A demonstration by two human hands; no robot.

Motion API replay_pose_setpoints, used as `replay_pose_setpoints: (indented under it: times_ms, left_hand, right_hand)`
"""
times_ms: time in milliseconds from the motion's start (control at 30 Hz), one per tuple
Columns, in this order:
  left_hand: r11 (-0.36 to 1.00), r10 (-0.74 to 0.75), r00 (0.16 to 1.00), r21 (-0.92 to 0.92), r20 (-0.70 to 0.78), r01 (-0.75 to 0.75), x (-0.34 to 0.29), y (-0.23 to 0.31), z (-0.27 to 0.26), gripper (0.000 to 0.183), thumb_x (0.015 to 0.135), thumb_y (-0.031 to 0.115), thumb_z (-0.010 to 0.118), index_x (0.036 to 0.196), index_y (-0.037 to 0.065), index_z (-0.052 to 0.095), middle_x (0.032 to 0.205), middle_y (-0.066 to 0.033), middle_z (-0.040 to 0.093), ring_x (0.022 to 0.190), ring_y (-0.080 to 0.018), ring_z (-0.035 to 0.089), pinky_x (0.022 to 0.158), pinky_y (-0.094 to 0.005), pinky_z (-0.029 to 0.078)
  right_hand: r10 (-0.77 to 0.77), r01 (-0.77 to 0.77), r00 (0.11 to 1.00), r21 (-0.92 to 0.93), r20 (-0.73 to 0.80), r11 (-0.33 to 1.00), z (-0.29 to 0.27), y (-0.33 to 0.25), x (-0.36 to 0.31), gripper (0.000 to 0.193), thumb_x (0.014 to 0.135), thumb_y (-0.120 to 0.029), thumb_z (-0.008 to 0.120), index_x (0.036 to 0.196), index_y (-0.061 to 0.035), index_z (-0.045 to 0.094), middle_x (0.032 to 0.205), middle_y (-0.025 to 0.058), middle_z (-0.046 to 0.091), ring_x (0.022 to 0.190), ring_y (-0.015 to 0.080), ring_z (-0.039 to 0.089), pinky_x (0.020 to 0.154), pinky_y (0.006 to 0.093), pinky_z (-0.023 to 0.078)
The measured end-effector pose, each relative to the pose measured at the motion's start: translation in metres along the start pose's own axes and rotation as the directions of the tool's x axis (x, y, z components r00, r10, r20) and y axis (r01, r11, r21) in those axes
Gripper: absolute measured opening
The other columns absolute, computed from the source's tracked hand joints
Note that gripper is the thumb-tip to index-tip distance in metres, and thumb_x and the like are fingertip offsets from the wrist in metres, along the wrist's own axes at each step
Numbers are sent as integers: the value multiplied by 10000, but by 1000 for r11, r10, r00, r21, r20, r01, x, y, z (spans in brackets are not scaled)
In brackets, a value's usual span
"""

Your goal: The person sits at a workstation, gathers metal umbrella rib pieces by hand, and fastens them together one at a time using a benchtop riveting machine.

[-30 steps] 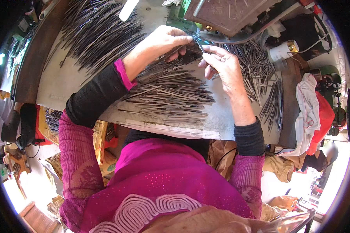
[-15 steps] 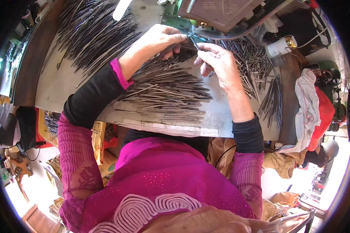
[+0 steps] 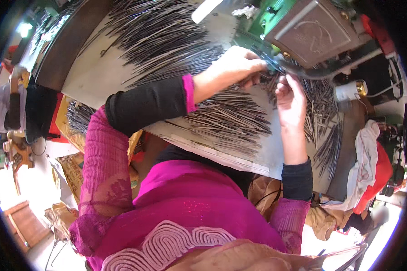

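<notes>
My left hand (image 3: pixel 243 67) reaches to the green machine (image 3: pixel 272 20), thumb and fingers closed in a pinch beside its working point. What they hold there is too small and blurred to tell. A thin dark rod (image 3: pixel 276 66) slants down from that point to my right hand (image 3: pixel 291 98). My right fingertips pinch its lower end, the other fingers curled. Under and beside my hands lie heaps of similar dark, thin rods: a long pile (image 3: pixel 163 34) at the far left, a nearer pile (image 3: pixel 233 118) in the middle and a heap of short pieces (image 3: pixel 319 97) on the right.
The grey metal tabletop (image 3: pixel 97 74) has a raised dark edge (image 3: pixel 70 45) on the left. A brown metal plate (image 3: pixel 314 34) covers part of the machine. A white cylindrical fitting (image 3: pixel 347 91) with a cable stands at right. White and red cloths (image 3: pixel 368 147) hang over the right edge.
The view has turned, so table and machine appear shifted right and tilted. Both hands stay at the machine's working point, with the right hand lower and more upright beneath the rod.
</notes>
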State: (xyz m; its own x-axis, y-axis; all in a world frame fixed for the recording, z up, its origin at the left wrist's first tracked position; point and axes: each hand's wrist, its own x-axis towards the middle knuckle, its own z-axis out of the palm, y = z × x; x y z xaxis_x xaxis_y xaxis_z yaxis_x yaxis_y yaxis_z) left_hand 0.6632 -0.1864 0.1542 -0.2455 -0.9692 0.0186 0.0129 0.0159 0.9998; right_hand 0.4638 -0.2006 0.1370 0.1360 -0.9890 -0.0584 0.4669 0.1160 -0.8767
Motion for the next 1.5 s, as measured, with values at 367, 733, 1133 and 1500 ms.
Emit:
replay_pose_setpoints:
  times_ms: [367, 733, 1133, 1500]
  left_hand:
    - [250, 441, 894, 944, 85, -214, -16, -7, -71, 232, 820, 266, 600, 940, 72, 643, 801, -143, 645, 729, -311, 631, 637, -404, 509]
    - [145, 354, 935, 989, -36, -17, -26, 3, -104, 213, 772, 250, 624, 893, 76, 649, 810, -127, 645, 781, -322, 619, 695, -430, 483]
    - [474, 440, 896, 834, 55, -284, -20, 9, -45, 201, 777, 199, 672, 858, 35, 589, 748, -138, 622, 672, -297, 604, 624, -343, 482]
    - [431, 510, 857, 841, 73, -328, -14, 3, -37, 204, 783, 196, 667, 884, 44, 574, 777, -139, 607, 686, -304, 593, 623, -348, 471]
  right_hand:
    - [66, -57, 996, -160, 53, 986, 8, 4, -8, 217, 930, -172, 513, 1033, 1, 592, 934, 92, 640, 803, 140, 618, 636, 254, 530]
    - [190, -131, 967, -313, 168, 941, 12, -6, -10, 243, 903, -187, 547, 1071, -15, 583, 792, 66, 632, 684, 123, 611, 596, 231, 495]
    - [205, -8, 946, -611, 252, 792, 23, -12, -14, 227, 875, -141, 592, 1051, 3, 596, 746, 34, 624, 588, 58, 553, 515, 194, 440]
    - [252, -83, 930, -514, 269, 854, 20, -15, -4, 235, 879, -161, 568, 1039, 7, 604, 714, 30, 611, 540, 61, 536, 468, 183, 411]
